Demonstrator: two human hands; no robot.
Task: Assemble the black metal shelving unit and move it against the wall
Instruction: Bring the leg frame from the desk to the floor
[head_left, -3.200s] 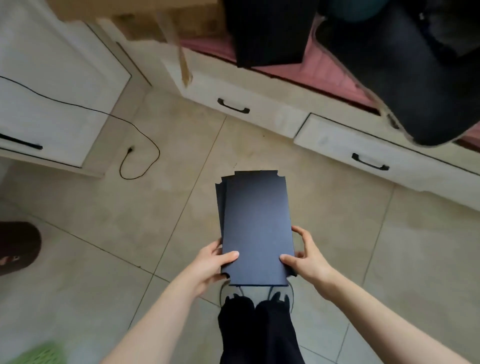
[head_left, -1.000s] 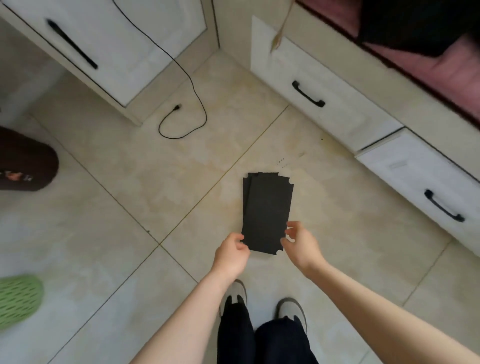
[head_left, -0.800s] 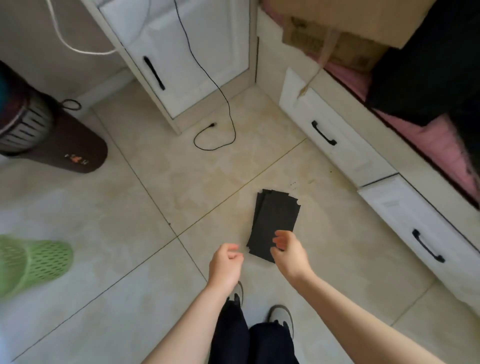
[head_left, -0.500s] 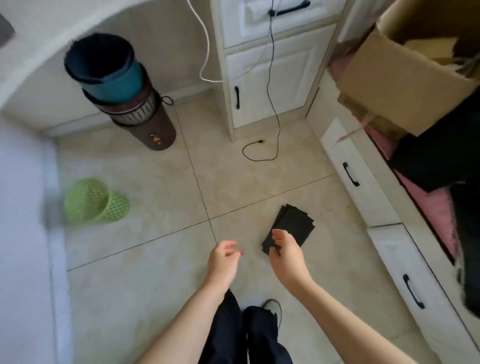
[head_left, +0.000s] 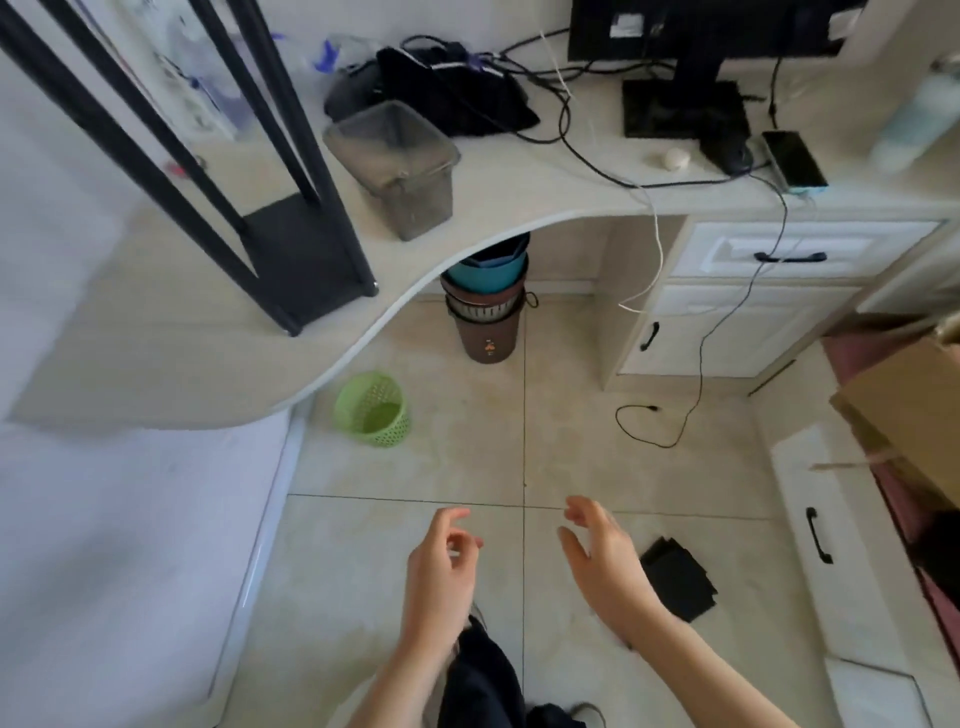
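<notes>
Lying on floor, black panels (head_left: 678, 578), beside empty right hand (head_left: 602, 558)

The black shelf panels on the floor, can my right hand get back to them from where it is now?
Probably yes. The right hand is open and empty, the black shelf panels lie just beside it on bare tile, nothing between them.

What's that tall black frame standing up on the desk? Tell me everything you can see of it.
The black metal shelving unit stands on the curved pale desktop at the left. Four slim black posts rise from a flat black bottom shelf and run out of the top of the picture, so its upper part is hidden. It looks like dark painted metal, with small round feet at the near corners. Neither hand touches it; a grey bin sits beside it.
</notes>
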